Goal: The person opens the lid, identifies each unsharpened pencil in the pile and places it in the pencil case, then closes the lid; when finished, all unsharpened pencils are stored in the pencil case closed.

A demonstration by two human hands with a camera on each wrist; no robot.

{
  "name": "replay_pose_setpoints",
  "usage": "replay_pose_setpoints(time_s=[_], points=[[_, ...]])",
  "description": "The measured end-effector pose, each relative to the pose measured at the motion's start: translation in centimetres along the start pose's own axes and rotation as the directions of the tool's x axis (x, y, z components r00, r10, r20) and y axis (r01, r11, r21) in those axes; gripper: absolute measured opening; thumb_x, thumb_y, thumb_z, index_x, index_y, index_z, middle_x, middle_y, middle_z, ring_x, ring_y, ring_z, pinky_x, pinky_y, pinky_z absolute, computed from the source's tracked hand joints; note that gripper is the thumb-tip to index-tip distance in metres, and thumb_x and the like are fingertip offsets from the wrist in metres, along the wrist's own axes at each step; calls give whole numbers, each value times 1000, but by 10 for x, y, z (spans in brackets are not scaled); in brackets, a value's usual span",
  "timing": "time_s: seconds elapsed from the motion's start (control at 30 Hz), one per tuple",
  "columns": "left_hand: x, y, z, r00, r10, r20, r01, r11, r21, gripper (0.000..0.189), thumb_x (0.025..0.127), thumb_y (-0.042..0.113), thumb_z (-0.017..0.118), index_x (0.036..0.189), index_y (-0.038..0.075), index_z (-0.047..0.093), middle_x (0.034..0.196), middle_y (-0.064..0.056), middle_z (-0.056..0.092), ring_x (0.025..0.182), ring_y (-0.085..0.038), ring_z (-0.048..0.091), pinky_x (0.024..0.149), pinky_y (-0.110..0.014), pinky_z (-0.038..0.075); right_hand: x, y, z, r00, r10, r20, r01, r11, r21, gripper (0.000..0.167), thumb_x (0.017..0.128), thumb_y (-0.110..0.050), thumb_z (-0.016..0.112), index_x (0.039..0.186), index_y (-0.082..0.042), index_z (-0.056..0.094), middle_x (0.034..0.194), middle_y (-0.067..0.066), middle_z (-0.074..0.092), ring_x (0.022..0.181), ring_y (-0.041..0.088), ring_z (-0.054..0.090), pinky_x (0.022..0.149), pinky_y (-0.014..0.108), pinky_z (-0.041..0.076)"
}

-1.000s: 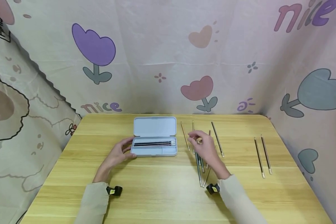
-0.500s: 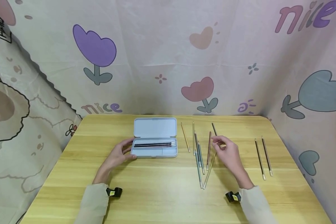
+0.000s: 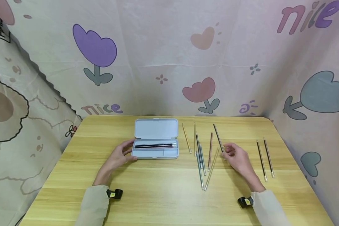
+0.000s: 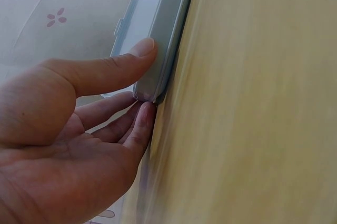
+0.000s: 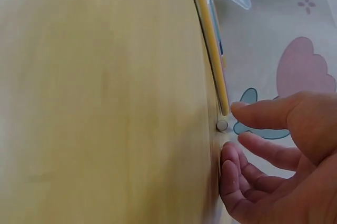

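Note:
At the left end of an open pale blue pencil case (image 3: 148, 153), my left hand (image 3: 119, 155) grips it, thumb at the front corner and fingers at the side. In the left wrist view the thumb (image 4: 118, 71) lies on the case wall. Several dark pencils (image 3: 155, 146) lie in its back compartment. My right hand (image 3: 238, 160) is at the eraser end of a dark pencil (image 3: 217, 135) on the table. The right wrist view shows that eraser tip (image 5: 222, 125) just ahead of the parted thumb and index finger, the other fingers bent near the tabletop.
Between case and right hand lie several loose pencils: a yellow one (image 3: 187, 138), blue ones (image 3: 200, 172), a reddish one (image 3: 210, 152) and a pale one (image 3: 211, 171). Two dark pencils (image 3: 269, 157) lie farther right on the wooden table (image 3: 163, 194). A patterned cloth (image 3: 158, 47) hangs behind.
My right hand has moved right, from over the pencil cluster to the eraser end of the dark pencil, uncovering the cluster. The left hand and the case have stayed put.

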State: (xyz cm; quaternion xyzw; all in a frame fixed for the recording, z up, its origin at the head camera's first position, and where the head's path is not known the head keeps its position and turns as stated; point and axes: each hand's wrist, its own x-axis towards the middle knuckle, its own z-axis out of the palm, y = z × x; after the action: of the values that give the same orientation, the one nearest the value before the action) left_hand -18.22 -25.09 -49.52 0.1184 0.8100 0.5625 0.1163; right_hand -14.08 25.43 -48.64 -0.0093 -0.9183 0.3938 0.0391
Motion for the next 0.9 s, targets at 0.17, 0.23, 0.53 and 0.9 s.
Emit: replay_pose_setpoints(time_s=[0.17,0.23,0.53,0.9], points=[[0,-2,-1,1000,-3,8,3,1000,-5,82,86,-8,76,156,-6,33,152,-32,41,139,-52,40,114,-49,43,5,-1,2,1000,-27,-1,27,994,-103,33,89,-9,79,117,6,68,93,12,71,83,26,69,77,42,60],[0,-2,-2,1000,-9,9,9,1000,1,82,87,-7,76,156,-5,33,152,-31,40,140,-52,40,114,-49,44,8,-2,4,999,-33,-2,32,989,-147,29,89,-9,79,112,5,70,89,10,72,80,26,69,77,47,60],[2,-3,-2,1000,19,15,-19,1000,-1,82,86,-8,77,156,-6,34,150,-32,42,139,-51,42,114,-48,44,10,-3,5,999,-2,-39,-6,981,-192,12,87,-9,75,96,-2,77,79,3,74,70,19,68,73,47,56],[1,-2,-2,1000,16,11,-16,1000,1,82,86,-7,77,155,-7,34,150,-33,42,138,-52,42,114,-49,44,9,-1,0,999,28,-30,-29,999,-17,17,92,-7,71,107,0,75,93,10,73,85,24,70,69,22,56]])
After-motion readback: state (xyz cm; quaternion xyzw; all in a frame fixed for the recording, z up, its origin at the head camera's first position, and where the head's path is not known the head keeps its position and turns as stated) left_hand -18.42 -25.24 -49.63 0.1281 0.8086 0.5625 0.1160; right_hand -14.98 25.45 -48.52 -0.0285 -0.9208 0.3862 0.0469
